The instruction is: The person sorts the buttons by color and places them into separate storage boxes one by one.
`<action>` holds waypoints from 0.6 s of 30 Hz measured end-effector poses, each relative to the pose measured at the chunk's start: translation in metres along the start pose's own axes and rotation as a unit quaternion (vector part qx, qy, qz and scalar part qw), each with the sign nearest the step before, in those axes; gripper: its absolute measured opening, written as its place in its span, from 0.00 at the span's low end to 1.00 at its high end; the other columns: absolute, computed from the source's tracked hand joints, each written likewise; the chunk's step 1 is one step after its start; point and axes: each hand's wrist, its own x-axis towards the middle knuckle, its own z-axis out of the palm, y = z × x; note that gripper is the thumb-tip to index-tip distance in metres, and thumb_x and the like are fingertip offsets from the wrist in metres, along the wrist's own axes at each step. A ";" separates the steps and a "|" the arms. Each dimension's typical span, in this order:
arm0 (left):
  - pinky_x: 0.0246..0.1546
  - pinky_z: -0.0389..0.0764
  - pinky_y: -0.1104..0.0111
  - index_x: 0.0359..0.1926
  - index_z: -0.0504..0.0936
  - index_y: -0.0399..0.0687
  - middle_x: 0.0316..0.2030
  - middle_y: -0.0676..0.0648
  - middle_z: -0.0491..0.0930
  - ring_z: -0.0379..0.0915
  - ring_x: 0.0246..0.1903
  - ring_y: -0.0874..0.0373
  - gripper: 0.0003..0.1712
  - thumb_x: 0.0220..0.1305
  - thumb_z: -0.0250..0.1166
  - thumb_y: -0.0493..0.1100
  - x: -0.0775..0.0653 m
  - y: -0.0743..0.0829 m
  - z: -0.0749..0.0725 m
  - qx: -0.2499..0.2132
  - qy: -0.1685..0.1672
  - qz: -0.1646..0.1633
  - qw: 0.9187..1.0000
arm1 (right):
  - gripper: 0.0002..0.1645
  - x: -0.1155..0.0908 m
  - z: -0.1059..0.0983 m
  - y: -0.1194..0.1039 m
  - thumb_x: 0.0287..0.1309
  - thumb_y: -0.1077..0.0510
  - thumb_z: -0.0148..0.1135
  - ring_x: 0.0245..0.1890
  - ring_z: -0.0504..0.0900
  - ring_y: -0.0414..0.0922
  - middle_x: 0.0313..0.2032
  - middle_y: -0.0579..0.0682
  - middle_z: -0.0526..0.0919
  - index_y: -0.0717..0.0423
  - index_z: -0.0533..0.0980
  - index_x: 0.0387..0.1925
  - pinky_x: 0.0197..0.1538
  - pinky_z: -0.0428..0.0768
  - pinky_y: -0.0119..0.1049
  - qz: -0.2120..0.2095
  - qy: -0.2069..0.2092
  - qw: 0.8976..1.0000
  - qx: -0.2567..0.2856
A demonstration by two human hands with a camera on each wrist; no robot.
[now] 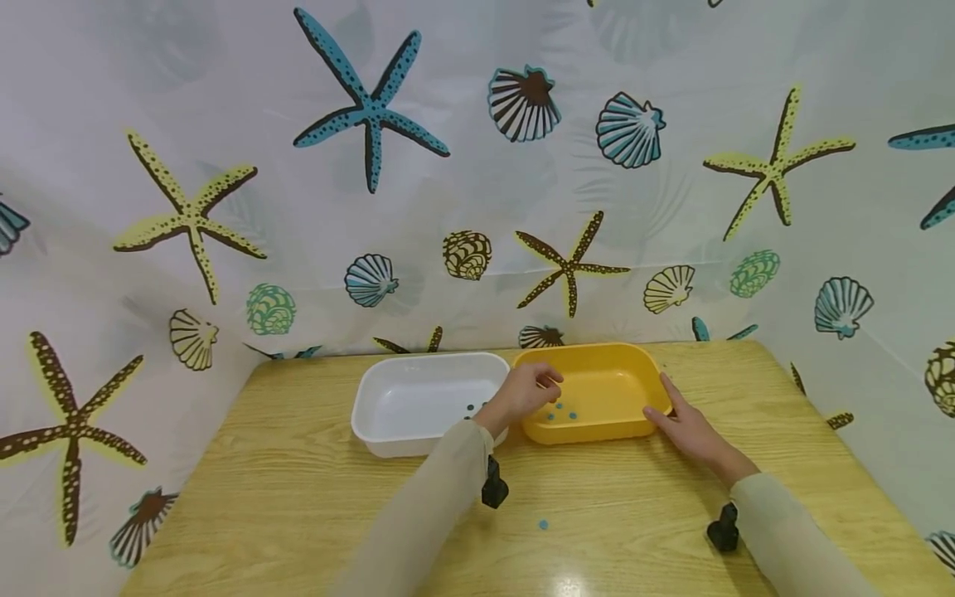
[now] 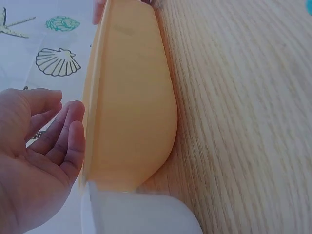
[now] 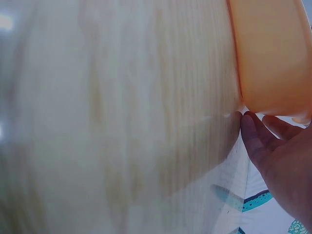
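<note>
My left hand (image 1: 525, 390) hovers over the left end of a yellow plastic tray (image 1: 597, 431), its fingers loosely bent. In the left wrist view a gap shows between thumb and fingers, with nothing visible in it. Below that hand a few small blue discs (image 1: 572, 415) lie on the tray's floor. My right hand (image 1: 694, 431) holds the tray by its front right corner, thumb at the front rim and fingers along the right side. A white plastic tray (image 1: 403, 448) stands just left of the yellow one, with several small dark discs (image 1: 470, 407) inside, partly hidden by the left forearm.
One loose blue disc (image 1: 543, 525) lies on the wooden table (image 1: 298, 497) in front of the trays. A white curtain (image 1: 448, 191) printed with starfish and shells surrounds the table at the back and sides.
</note>
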 end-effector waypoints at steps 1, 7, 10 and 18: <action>0.34 0.77 0.67 0.50 0.79 0.38 0.38 0.48 0.80 0.78 0.37 0.54 0.15 0.65 0.59 0.40 -0.003 0.000 -0.001 0.003 -0.005 0.005 1.000 | 0.49 0.000 0.000 0.000 0.69 0.40 0.45 0.69 0.42 0.66 0.71 0.67 0.38 0.56 0.30 0.73 0.65 0.45 0.61 0.001 0.000 1.000 -0.001; 0.34 0.77 0.70 0.47 0.80 0.41 0.37 0.50 0.80 0.76 0.34 0.58 0.12 0.64 0.60 0.40 -0.028 0.001 -0.007 0.022 -0.028 0.034 0.999 | 0.49 -0.001 0.001 -0.002 0.69 0.40 0.44 0.69 0.42 0.66 0.71 0.67 0.38 0.55 0.29 0.73 0.65 0.45 0.61 0.003 -0.003 1.000 -0.003; 0.34 0.76 0.70 0.46 0.81 0.40 0.35 0.51 0.80 0.75 0.34 0.59 0.11 0.64 0.61 0.39 -0.042 0.000 -0.011 0.030 -0.037 0.049 0.998 | 0.50 -0.002 0.001 -0.003 0.69 0.40 0.45 0.69 0.42 0.66 0.71 0.68 0.38 0.55 0.28 0.73 0.65 0.44 0.61 0.000 -0.004 1.000 -0.003; 0.35 0.75 0.73 0.42 0.82 0.39 0.32 0.53 0.80 0.74 0.32 0.63 0.08 0.63 0.63 0.37 -0.070 -0.005 -0.013 0.055 -0.091 0.083 0.991 | 0.50 -0.002 0.000 -0.003 0.69 0.40 0.45 0.69 0.43 0.66 0.71 0.68 0.39 0.55 0.29 0.73 0.65 0.45 0.61 -0.007 -0.004 1.000 -0.006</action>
